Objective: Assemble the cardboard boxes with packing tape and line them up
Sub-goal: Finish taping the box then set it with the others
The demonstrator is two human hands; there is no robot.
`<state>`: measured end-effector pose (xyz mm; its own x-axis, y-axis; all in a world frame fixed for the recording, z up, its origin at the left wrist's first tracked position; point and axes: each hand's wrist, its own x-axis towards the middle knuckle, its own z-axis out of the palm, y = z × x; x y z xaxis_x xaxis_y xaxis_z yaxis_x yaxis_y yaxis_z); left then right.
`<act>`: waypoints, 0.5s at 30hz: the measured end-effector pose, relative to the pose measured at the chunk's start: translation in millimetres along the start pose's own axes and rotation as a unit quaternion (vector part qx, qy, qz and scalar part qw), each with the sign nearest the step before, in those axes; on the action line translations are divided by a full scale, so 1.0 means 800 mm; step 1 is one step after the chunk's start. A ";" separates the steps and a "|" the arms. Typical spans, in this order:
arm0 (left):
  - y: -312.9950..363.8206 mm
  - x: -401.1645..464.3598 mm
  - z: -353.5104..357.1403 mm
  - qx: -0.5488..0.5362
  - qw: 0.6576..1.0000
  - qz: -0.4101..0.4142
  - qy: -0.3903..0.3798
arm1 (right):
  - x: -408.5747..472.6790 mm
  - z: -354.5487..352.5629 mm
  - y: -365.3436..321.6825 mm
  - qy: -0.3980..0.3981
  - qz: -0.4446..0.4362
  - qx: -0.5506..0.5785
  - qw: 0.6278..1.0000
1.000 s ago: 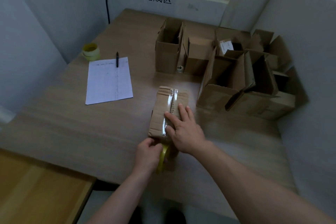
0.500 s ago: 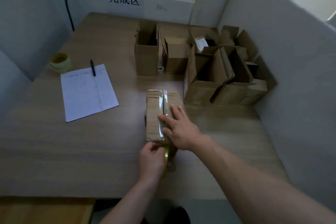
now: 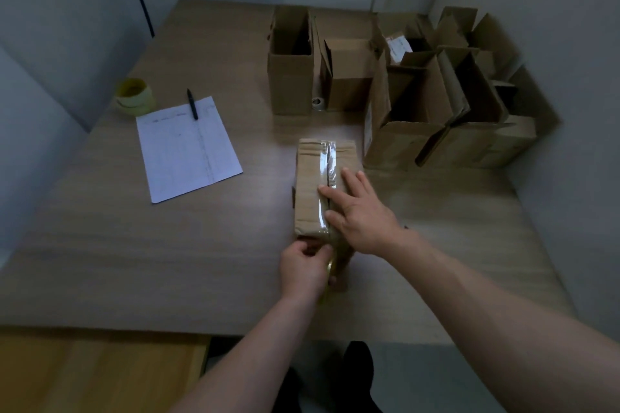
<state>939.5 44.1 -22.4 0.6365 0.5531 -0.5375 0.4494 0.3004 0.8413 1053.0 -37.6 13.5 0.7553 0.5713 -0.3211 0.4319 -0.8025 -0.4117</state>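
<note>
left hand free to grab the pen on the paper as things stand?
Probably not yet: the left hand grips the tape roll at the box's near end. The path to the pen looks unobstructed.

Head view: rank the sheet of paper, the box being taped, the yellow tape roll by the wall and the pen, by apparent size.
1. sheet of paper
2. box being taped, partly hidden by hands
3. yellow tape roll
4. pen
</note>
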 end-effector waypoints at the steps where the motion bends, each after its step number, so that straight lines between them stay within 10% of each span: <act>1: 0.000 0.001 -0.001 0.006 1.000 0.005 0.000 | 0.000 -0.002 -0.001 -0.006 -0.005 0.003 1.000; 8: -0.017 0.002 -0.002 0.029 0.999 0.031 0.024 | -0.056 0.006 0.106 0.248 0.117 0.126 0.953; 15: -0.026 0.000 0.001 -0.022 0.999 0.017 0.035 | -0.138 0.091 0.247 0.081 0.227 -0.065 0.968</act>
<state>930.7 37.5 -39.9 0.6049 0.6156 -0.5052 0.3995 0.3142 0.8612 1019.0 -246.3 -94.5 0.9449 0.1288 -0.3010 0.0878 -0.9854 -0.1460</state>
